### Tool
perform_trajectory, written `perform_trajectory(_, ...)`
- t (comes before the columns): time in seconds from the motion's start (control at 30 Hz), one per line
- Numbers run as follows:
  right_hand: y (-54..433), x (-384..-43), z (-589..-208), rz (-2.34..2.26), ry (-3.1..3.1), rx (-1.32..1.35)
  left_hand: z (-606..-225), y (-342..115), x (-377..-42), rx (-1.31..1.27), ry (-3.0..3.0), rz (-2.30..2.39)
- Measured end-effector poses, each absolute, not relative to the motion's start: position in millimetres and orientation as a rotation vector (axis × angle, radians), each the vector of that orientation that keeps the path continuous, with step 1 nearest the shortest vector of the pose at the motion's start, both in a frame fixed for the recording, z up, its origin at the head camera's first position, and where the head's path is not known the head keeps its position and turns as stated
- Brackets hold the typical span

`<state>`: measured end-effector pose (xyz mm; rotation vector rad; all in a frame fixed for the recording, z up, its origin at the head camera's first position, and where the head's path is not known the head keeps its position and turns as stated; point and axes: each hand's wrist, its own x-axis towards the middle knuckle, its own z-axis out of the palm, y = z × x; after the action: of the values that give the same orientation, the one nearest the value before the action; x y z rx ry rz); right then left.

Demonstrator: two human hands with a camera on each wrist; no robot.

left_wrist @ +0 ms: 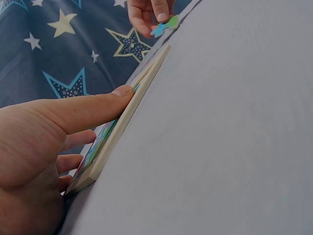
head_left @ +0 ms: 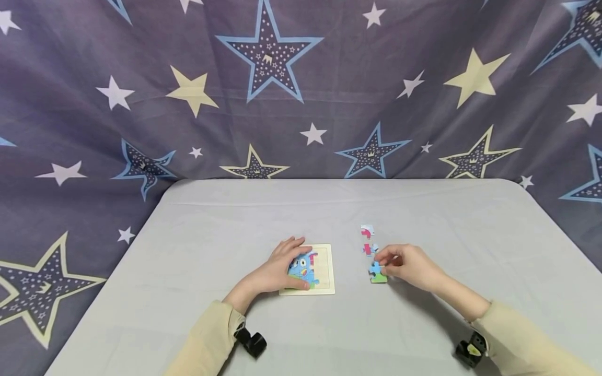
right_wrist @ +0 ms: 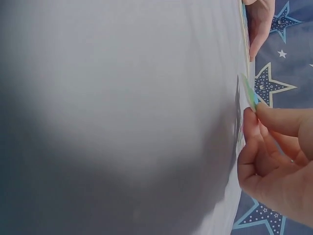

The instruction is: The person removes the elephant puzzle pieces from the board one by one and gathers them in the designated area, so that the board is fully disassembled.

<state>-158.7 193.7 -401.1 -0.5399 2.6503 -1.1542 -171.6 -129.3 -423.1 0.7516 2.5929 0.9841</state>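
Observation:
A jigsaw puzzle in a shallow pale wooden tray (head_left: pixel 331 271) lies on the table, its fitted pieces showing part of a blue cartoon animal. My left hand (head_left: pixel 277 265) rests over the tray's left side, its straight thumb pressing near the front rim and its fingers stretched toward the back. The left wrist view shows the thumb (left_wrist: pixel 105 105) lying across the tray's edge. To the right of the tray, my right hand (head_left: pixel 411 266) pinches a blue and green puzzle piece (head_left: pixel 378 277) between thumb and fingers. In the right wrist view this piece (right_wrist: pixel 250 94) is tilted up.
Two loose puzzle pieces, a pink and white one (head_left: pixel 367 230) and a pink and blue one (head_left: pixel 368 249), lie beyond the right hand. A light grey cloth covers the table (head_left: pixel 188 235). Behind it hangs a dark curtain (head_left: pixel 155 115) with stars.

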Motion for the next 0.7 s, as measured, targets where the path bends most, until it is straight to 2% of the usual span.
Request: perform_trajectory(0.7,193.9,-157.4,-406.7,-1.125,2.654,-0.574,-425.5,-129.6,-172.1,0.761,2.597,0.989)
